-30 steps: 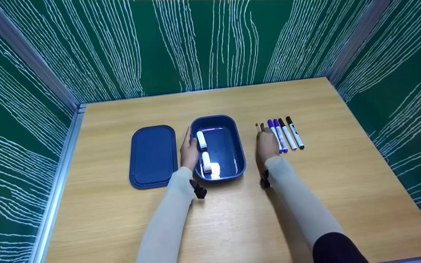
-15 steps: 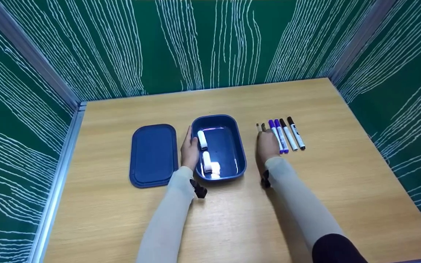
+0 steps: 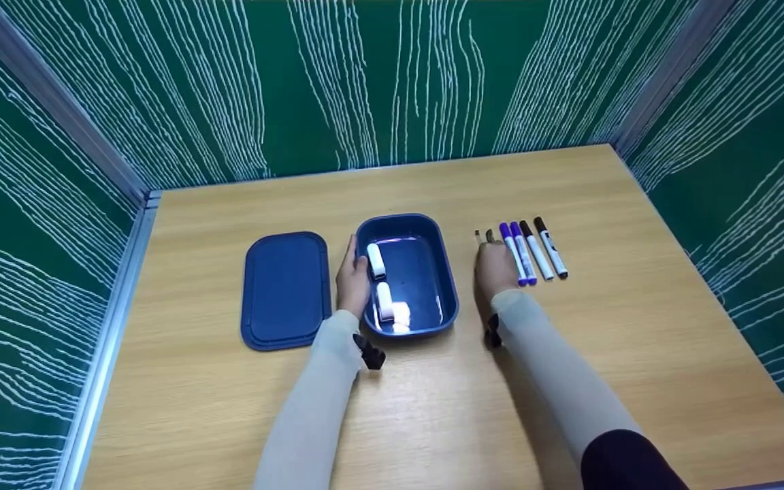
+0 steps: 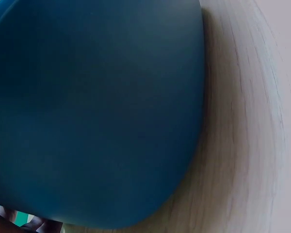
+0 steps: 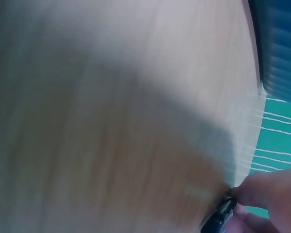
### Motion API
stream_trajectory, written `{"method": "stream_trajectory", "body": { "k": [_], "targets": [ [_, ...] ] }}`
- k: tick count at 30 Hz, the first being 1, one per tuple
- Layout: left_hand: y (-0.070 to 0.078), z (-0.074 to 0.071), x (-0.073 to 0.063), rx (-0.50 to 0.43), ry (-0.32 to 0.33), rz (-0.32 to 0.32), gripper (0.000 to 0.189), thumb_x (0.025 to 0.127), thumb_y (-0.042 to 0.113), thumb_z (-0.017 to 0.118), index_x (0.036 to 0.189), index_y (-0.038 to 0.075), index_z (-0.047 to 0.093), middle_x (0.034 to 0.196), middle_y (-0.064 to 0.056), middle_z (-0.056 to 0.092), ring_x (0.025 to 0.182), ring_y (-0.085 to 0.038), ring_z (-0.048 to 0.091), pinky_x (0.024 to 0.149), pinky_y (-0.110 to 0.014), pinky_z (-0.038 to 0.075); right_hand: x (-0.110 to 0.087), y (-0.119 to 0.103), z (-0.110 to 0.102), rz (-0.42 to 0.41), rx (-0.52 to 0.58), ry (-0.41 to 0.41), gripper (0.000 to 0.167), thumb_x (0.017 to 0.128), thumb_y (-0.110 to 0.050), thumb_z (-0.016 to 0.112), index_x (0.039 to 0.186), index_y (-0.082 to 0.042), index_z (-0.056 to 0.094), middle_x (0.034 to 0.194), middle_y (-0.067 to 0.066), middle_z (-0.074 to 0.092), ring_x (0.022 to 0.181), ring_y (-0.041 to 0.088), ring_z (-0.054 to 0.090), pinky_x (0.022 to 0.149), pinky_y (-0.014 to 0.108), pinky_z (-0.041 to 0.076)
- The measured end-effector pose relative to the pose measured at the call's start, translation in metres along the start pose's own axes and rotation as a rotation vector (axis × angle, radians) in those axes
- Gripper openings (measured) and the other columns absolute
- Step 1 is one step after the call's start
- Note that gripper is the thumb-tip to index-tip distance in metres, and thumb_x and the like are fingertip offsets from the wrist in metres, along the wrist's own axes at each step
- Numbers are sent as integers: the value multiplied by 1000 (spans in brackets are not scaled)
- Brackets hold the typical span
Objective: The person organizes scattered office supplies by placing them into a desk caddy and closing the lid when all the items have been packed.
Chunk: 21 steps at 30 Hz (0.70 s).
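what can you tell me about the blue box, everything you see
The box is a dark blue, rounded rectangular tub, apparently plastic, its inside floor catching bright reflections. It stands upright, open-topped, on the table, right of the flat blue lid. Two white items sit inside along its left; the person's left grip rests against that side.

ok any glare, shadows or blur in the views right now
Head view: white glare on the floor of the blue box, a soft shadow beside the right sleeve. Left wrist view: the box looks dim, with little detail. Right wrist view: the table is blurred and partly shadowed.
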State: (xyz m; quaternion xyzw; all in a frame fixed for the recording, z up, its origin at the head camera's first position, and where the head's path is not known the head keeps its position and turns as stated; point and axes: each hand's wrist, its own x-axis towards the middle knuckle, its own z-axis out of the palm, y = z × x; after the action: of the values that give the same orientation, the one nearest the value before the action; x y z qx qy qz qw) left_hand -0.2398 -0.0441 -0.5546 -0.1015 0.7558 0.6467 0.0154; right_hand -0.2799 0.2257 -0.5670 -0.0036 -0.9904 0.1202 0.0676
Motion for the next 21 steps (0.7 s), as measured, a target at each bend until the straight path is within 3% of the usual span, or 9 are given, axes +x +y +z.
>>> {"method": "stream_trajectory", "body": {
  "k": [6, 14, 21],
  "targets": [
    [0, 0, 0, 14, -2, -14, 53, 108, 23, 34, 157, 38, 19, 164, 5, 20, 151, -20, 19, 122, -40, 19, 1, 3, 0, 6, 70, -4, 22, 90, 6, 50, 85, 9, 71, 84, 27, 69, 76, 41, 69, 65, 50, 58],
    [-1, 1, -2, 8, 0, -17, 53, 109, 23, 34, 158, 34, 19, 164, 6, 19, 151, -20, 16, 122, -41, 17, -1, 5, -2, 23, 154, -75, 14, 91, 2, 57, 94, 2, 71, 89, 22, 70, 81, 37, 68, 69, 45, 58],
    [1, 0, -1, 2, 3, -1, 54, 108, 20, 36, 158, 34, 20, 164, 4, 21, 150, -21, 19, 122, -40, 20, -2, 4, -5, 22, 146, -38, 7, 86, 0, 62, 86, 1, 68, 87, 23, 69, 84, 41, 67, 71, 51, 55]
  ]
}}
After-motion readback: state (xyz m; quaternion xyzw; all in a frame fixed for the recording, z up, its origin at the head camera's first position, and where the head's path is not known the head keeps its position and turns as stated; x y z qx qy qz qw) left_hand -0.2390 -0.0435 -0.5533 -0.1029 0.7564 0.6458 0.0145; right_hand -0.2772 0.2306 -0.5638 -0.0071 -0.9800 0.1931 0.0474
